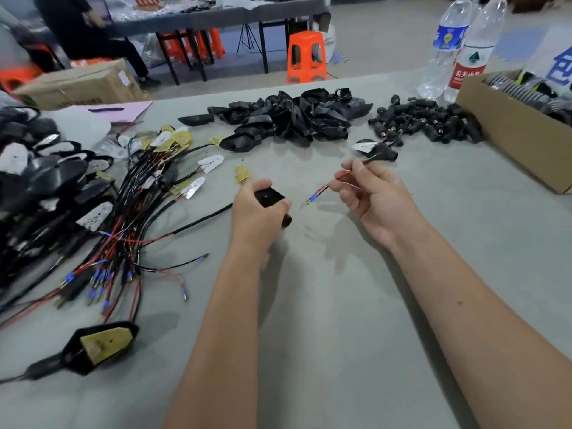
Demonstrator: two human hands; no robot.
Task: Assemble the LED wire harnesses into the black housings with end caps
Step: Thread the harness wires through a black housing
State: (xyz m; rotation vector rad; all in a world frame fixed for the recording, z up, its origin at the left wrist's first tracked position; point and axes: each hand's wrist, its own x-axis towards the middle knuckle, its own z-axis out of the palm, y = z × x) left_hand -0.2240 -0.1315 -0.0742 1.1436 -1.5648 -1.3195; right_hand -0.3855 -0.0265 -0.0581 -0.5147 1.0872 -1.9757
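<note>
My left hand [258, 210] grips a black housing [268, 196], with a small yellow LED board [242, 174] sticking out above the fingers. My right hand [368, 188] pinches a wire harness [328, 184] whose red and black leads with a blue-sleeved tip point left toward the housing. That harness runs back to a black piece with a white LED board [373, 150]. A pile of empty black housings [294, 119] lies at the back centre. Black end caps [427, 123] are heaped to its right. A bundle of harnesses [133, 212] lies at the left.
A finished housing with a yellow board [99, 346] lies at the front left, and more assembled units [37, 181] are stacked at the far left. A cardboard box [513, 131] stands at the right with two water bottles [458, 48] behind it. The grey table [340, 305] spreads under my arms.
</note>
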